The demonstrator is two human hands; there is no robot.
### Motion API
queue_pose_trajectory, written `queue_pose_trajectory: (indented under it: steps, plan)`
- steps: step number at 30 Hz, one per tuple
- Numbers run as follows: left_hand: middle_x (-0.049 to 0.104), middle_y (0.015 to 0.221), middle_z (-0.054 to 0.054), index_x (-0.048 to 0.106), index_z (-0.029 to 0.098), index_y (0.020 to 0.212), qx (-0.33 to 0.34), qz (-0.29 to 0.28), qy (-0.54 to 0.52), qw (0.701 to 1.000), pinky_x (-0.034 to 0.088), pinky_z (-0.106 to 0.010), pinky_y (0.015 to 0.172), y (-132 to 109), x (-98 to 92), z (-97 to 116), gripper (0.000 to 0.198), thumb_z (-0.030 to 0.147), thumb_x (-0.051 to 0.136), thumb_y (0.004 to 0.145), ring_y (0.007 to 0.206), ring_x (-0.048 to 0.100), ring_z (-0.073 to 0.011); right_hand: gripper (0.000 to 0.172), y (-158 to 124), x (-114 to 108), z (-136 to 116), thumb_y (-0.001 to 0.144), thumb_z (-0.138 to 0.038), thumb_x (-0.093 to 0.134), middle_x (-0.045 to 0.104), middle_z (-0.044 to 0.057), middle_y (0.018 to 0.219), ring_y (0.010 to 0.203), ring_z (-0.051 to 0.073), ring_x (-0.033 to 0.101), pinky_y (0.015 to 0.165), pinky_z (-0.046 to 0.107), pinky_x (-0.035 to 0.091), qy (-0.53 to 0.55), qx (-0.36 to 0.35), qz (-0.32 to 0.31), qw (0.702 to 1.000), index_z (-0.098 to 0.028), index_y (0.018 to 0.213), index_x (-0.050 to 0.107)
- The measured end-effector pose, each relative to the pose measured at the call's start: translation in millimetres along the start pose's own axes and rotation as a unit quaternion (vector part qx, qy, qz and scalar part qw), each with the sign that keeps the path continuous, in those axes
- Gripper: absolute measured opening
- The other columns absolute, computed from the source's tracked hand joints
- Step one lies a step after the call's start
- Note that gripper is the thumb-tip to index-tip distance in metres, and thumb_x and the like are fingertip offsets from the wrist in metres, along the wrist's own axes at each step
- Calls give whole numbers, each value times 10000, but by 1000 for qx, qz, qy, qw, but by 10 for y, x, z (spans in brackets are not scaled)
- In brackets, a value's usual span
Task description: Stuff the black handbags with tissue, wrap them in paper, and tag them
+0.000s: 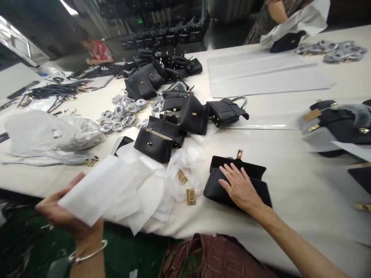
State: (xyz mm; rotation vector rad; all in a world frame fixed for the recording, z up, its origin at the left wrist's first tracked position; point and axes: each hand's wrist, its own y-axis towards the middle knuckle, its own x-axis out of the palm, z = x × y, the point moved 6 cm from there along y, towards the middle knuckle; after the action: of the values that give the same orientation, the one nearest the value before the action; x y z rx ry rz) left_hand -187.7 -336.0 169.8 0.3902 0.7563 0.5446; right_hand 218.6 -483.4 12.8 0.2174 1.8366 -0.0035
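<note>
Our left hand grasps paper; well to its right, the bag lies lengthwise along the near edge of the bench, beneath our right hand, spread, clutching nothing.

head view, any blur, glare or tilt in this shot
In the head view, the bags at the right edge look smeared; in the head view, a bright light glares at top left while the far bag rows are dim; in the head view, the table looks tilted, though the right hand on the black bag is fairly sharp.
</note>
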Motion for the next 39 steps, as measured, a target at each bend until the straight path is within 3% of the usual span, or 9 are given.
queue_pose_trajectory:
  steps: [3, 7, 14, 18, 22, 26, 29, 34, 39]
  plan:
    - [676, 1013, -75, 560, 187, 978, 53, -25, 2, 998, 516, -425, 880, -52, 359, 551, 265, 375, 607, 798, 992, 648, -289, 528, 96, -154, -319, 1004, -398, 440, 390, 122, 1531, 1446, 293, 286, 1187, 550, 234, -10, -57, 52, 997, -148, 1469, 423]
    - [676, 828, -23, 599, 190, 985, -6, -276, -73, 958, 544, -367, 785, -354, 1046, 1019, 251, 384, 525, 843, 822, 667, -229, 391, -22, 134, -491, 968, -264, 504, 566, 127, 1388, 1361, 266, 437, 1189, 499, 264, 26, -126, 86, 988, -151, 1336, 570]
    - [678, 783, -16, 573, 161, 1066, -184, -667, -301, 657, 521, -266, 626, -1187, 1762, 1471, 309, 314, 586, 797, 638, 653, -164, 233, -60, 84, -282, 906, -262, 572, 716, 76, 1116, 1119, 268, 632, 1062, 486, 460, 320, -35, 91, 942, -214, 1091, 706]
    - [660, 883, -4, 603, 176, 1026, -59, -762, -265, 588, 490, -251, 712, -1396, 2000, 1607, 239, 240, 502, 819, 765, 628, -150, 261, -297, -353, 125, 979, -342, 485, 731, 61, 966, 869, 227, 706, 746, 360, 605, 452, 161, 174, 860, -200, 1105, 664]
    - [634, 824, 12, 616, 169, 883, 149, -817, -161, 533, 439, -229, 681, -1765, 2290, 1792, 175, 183, 474, 783, 752, 579, -141, 318, -840, -835, 659, 948, -416, 552, 701, 85, 1073, 954, 249, 694, 831, 433, 586, 467, 344, 335, 743, -205, 1178, 613]
    - [655, 755, 17, 616, 204, 826, 320, -807, -37, 495, 431, -233, 634, -2263, 2568, 1995, 99, 200, 528, 780, 722, 607, -161, 361, -938, -1232, 607, 886, -354, 659, 647, 90, 1222, 1144, 267, 607, 1051, 483, 453, 216, 246, 320, 889, -231, 1223, 617]
    - [691, 831, -23, 640, 214, 865, 362, -780, 5, 510, 459, -275, 682, -2509, 2689, 2084, 117, 208, 562, 778, 813, 648, -219, 266, -776, -1014, 378, 932, -284, 591, 652, 90, 1211, 1163, 260, 593, 1039, 460, 468, 130, 96, 222, 962, -232, 1190, 633]
    - [710, 967, -40, 634, 239, 1025, 372, -759, 13, 534, 488, -314, 785, -2640, 2729, 2070, 201, 243, 519, 859, 922, 665, -243, 264, -627, -337, 418, 968, -277, 524, 595, 101, 1333, 1289, 282, 509, 1111, 535, 385, 89, 60, 136, 985, -215, 1213, 601]
    - [699, 1051, -28, 568, 247, 1184, 361, -742, -8, 565, 482, -319, 836, -2617, 2692, 1988, 304, 304, 566, 886, 956, 652, -225, 330, -623, -159, 587, 975, -332, 513, 547, 104, 1399, 1346, 283, 453, 1148, 559, 319, 83, 79, 117, 987, -217, 1281, 553]
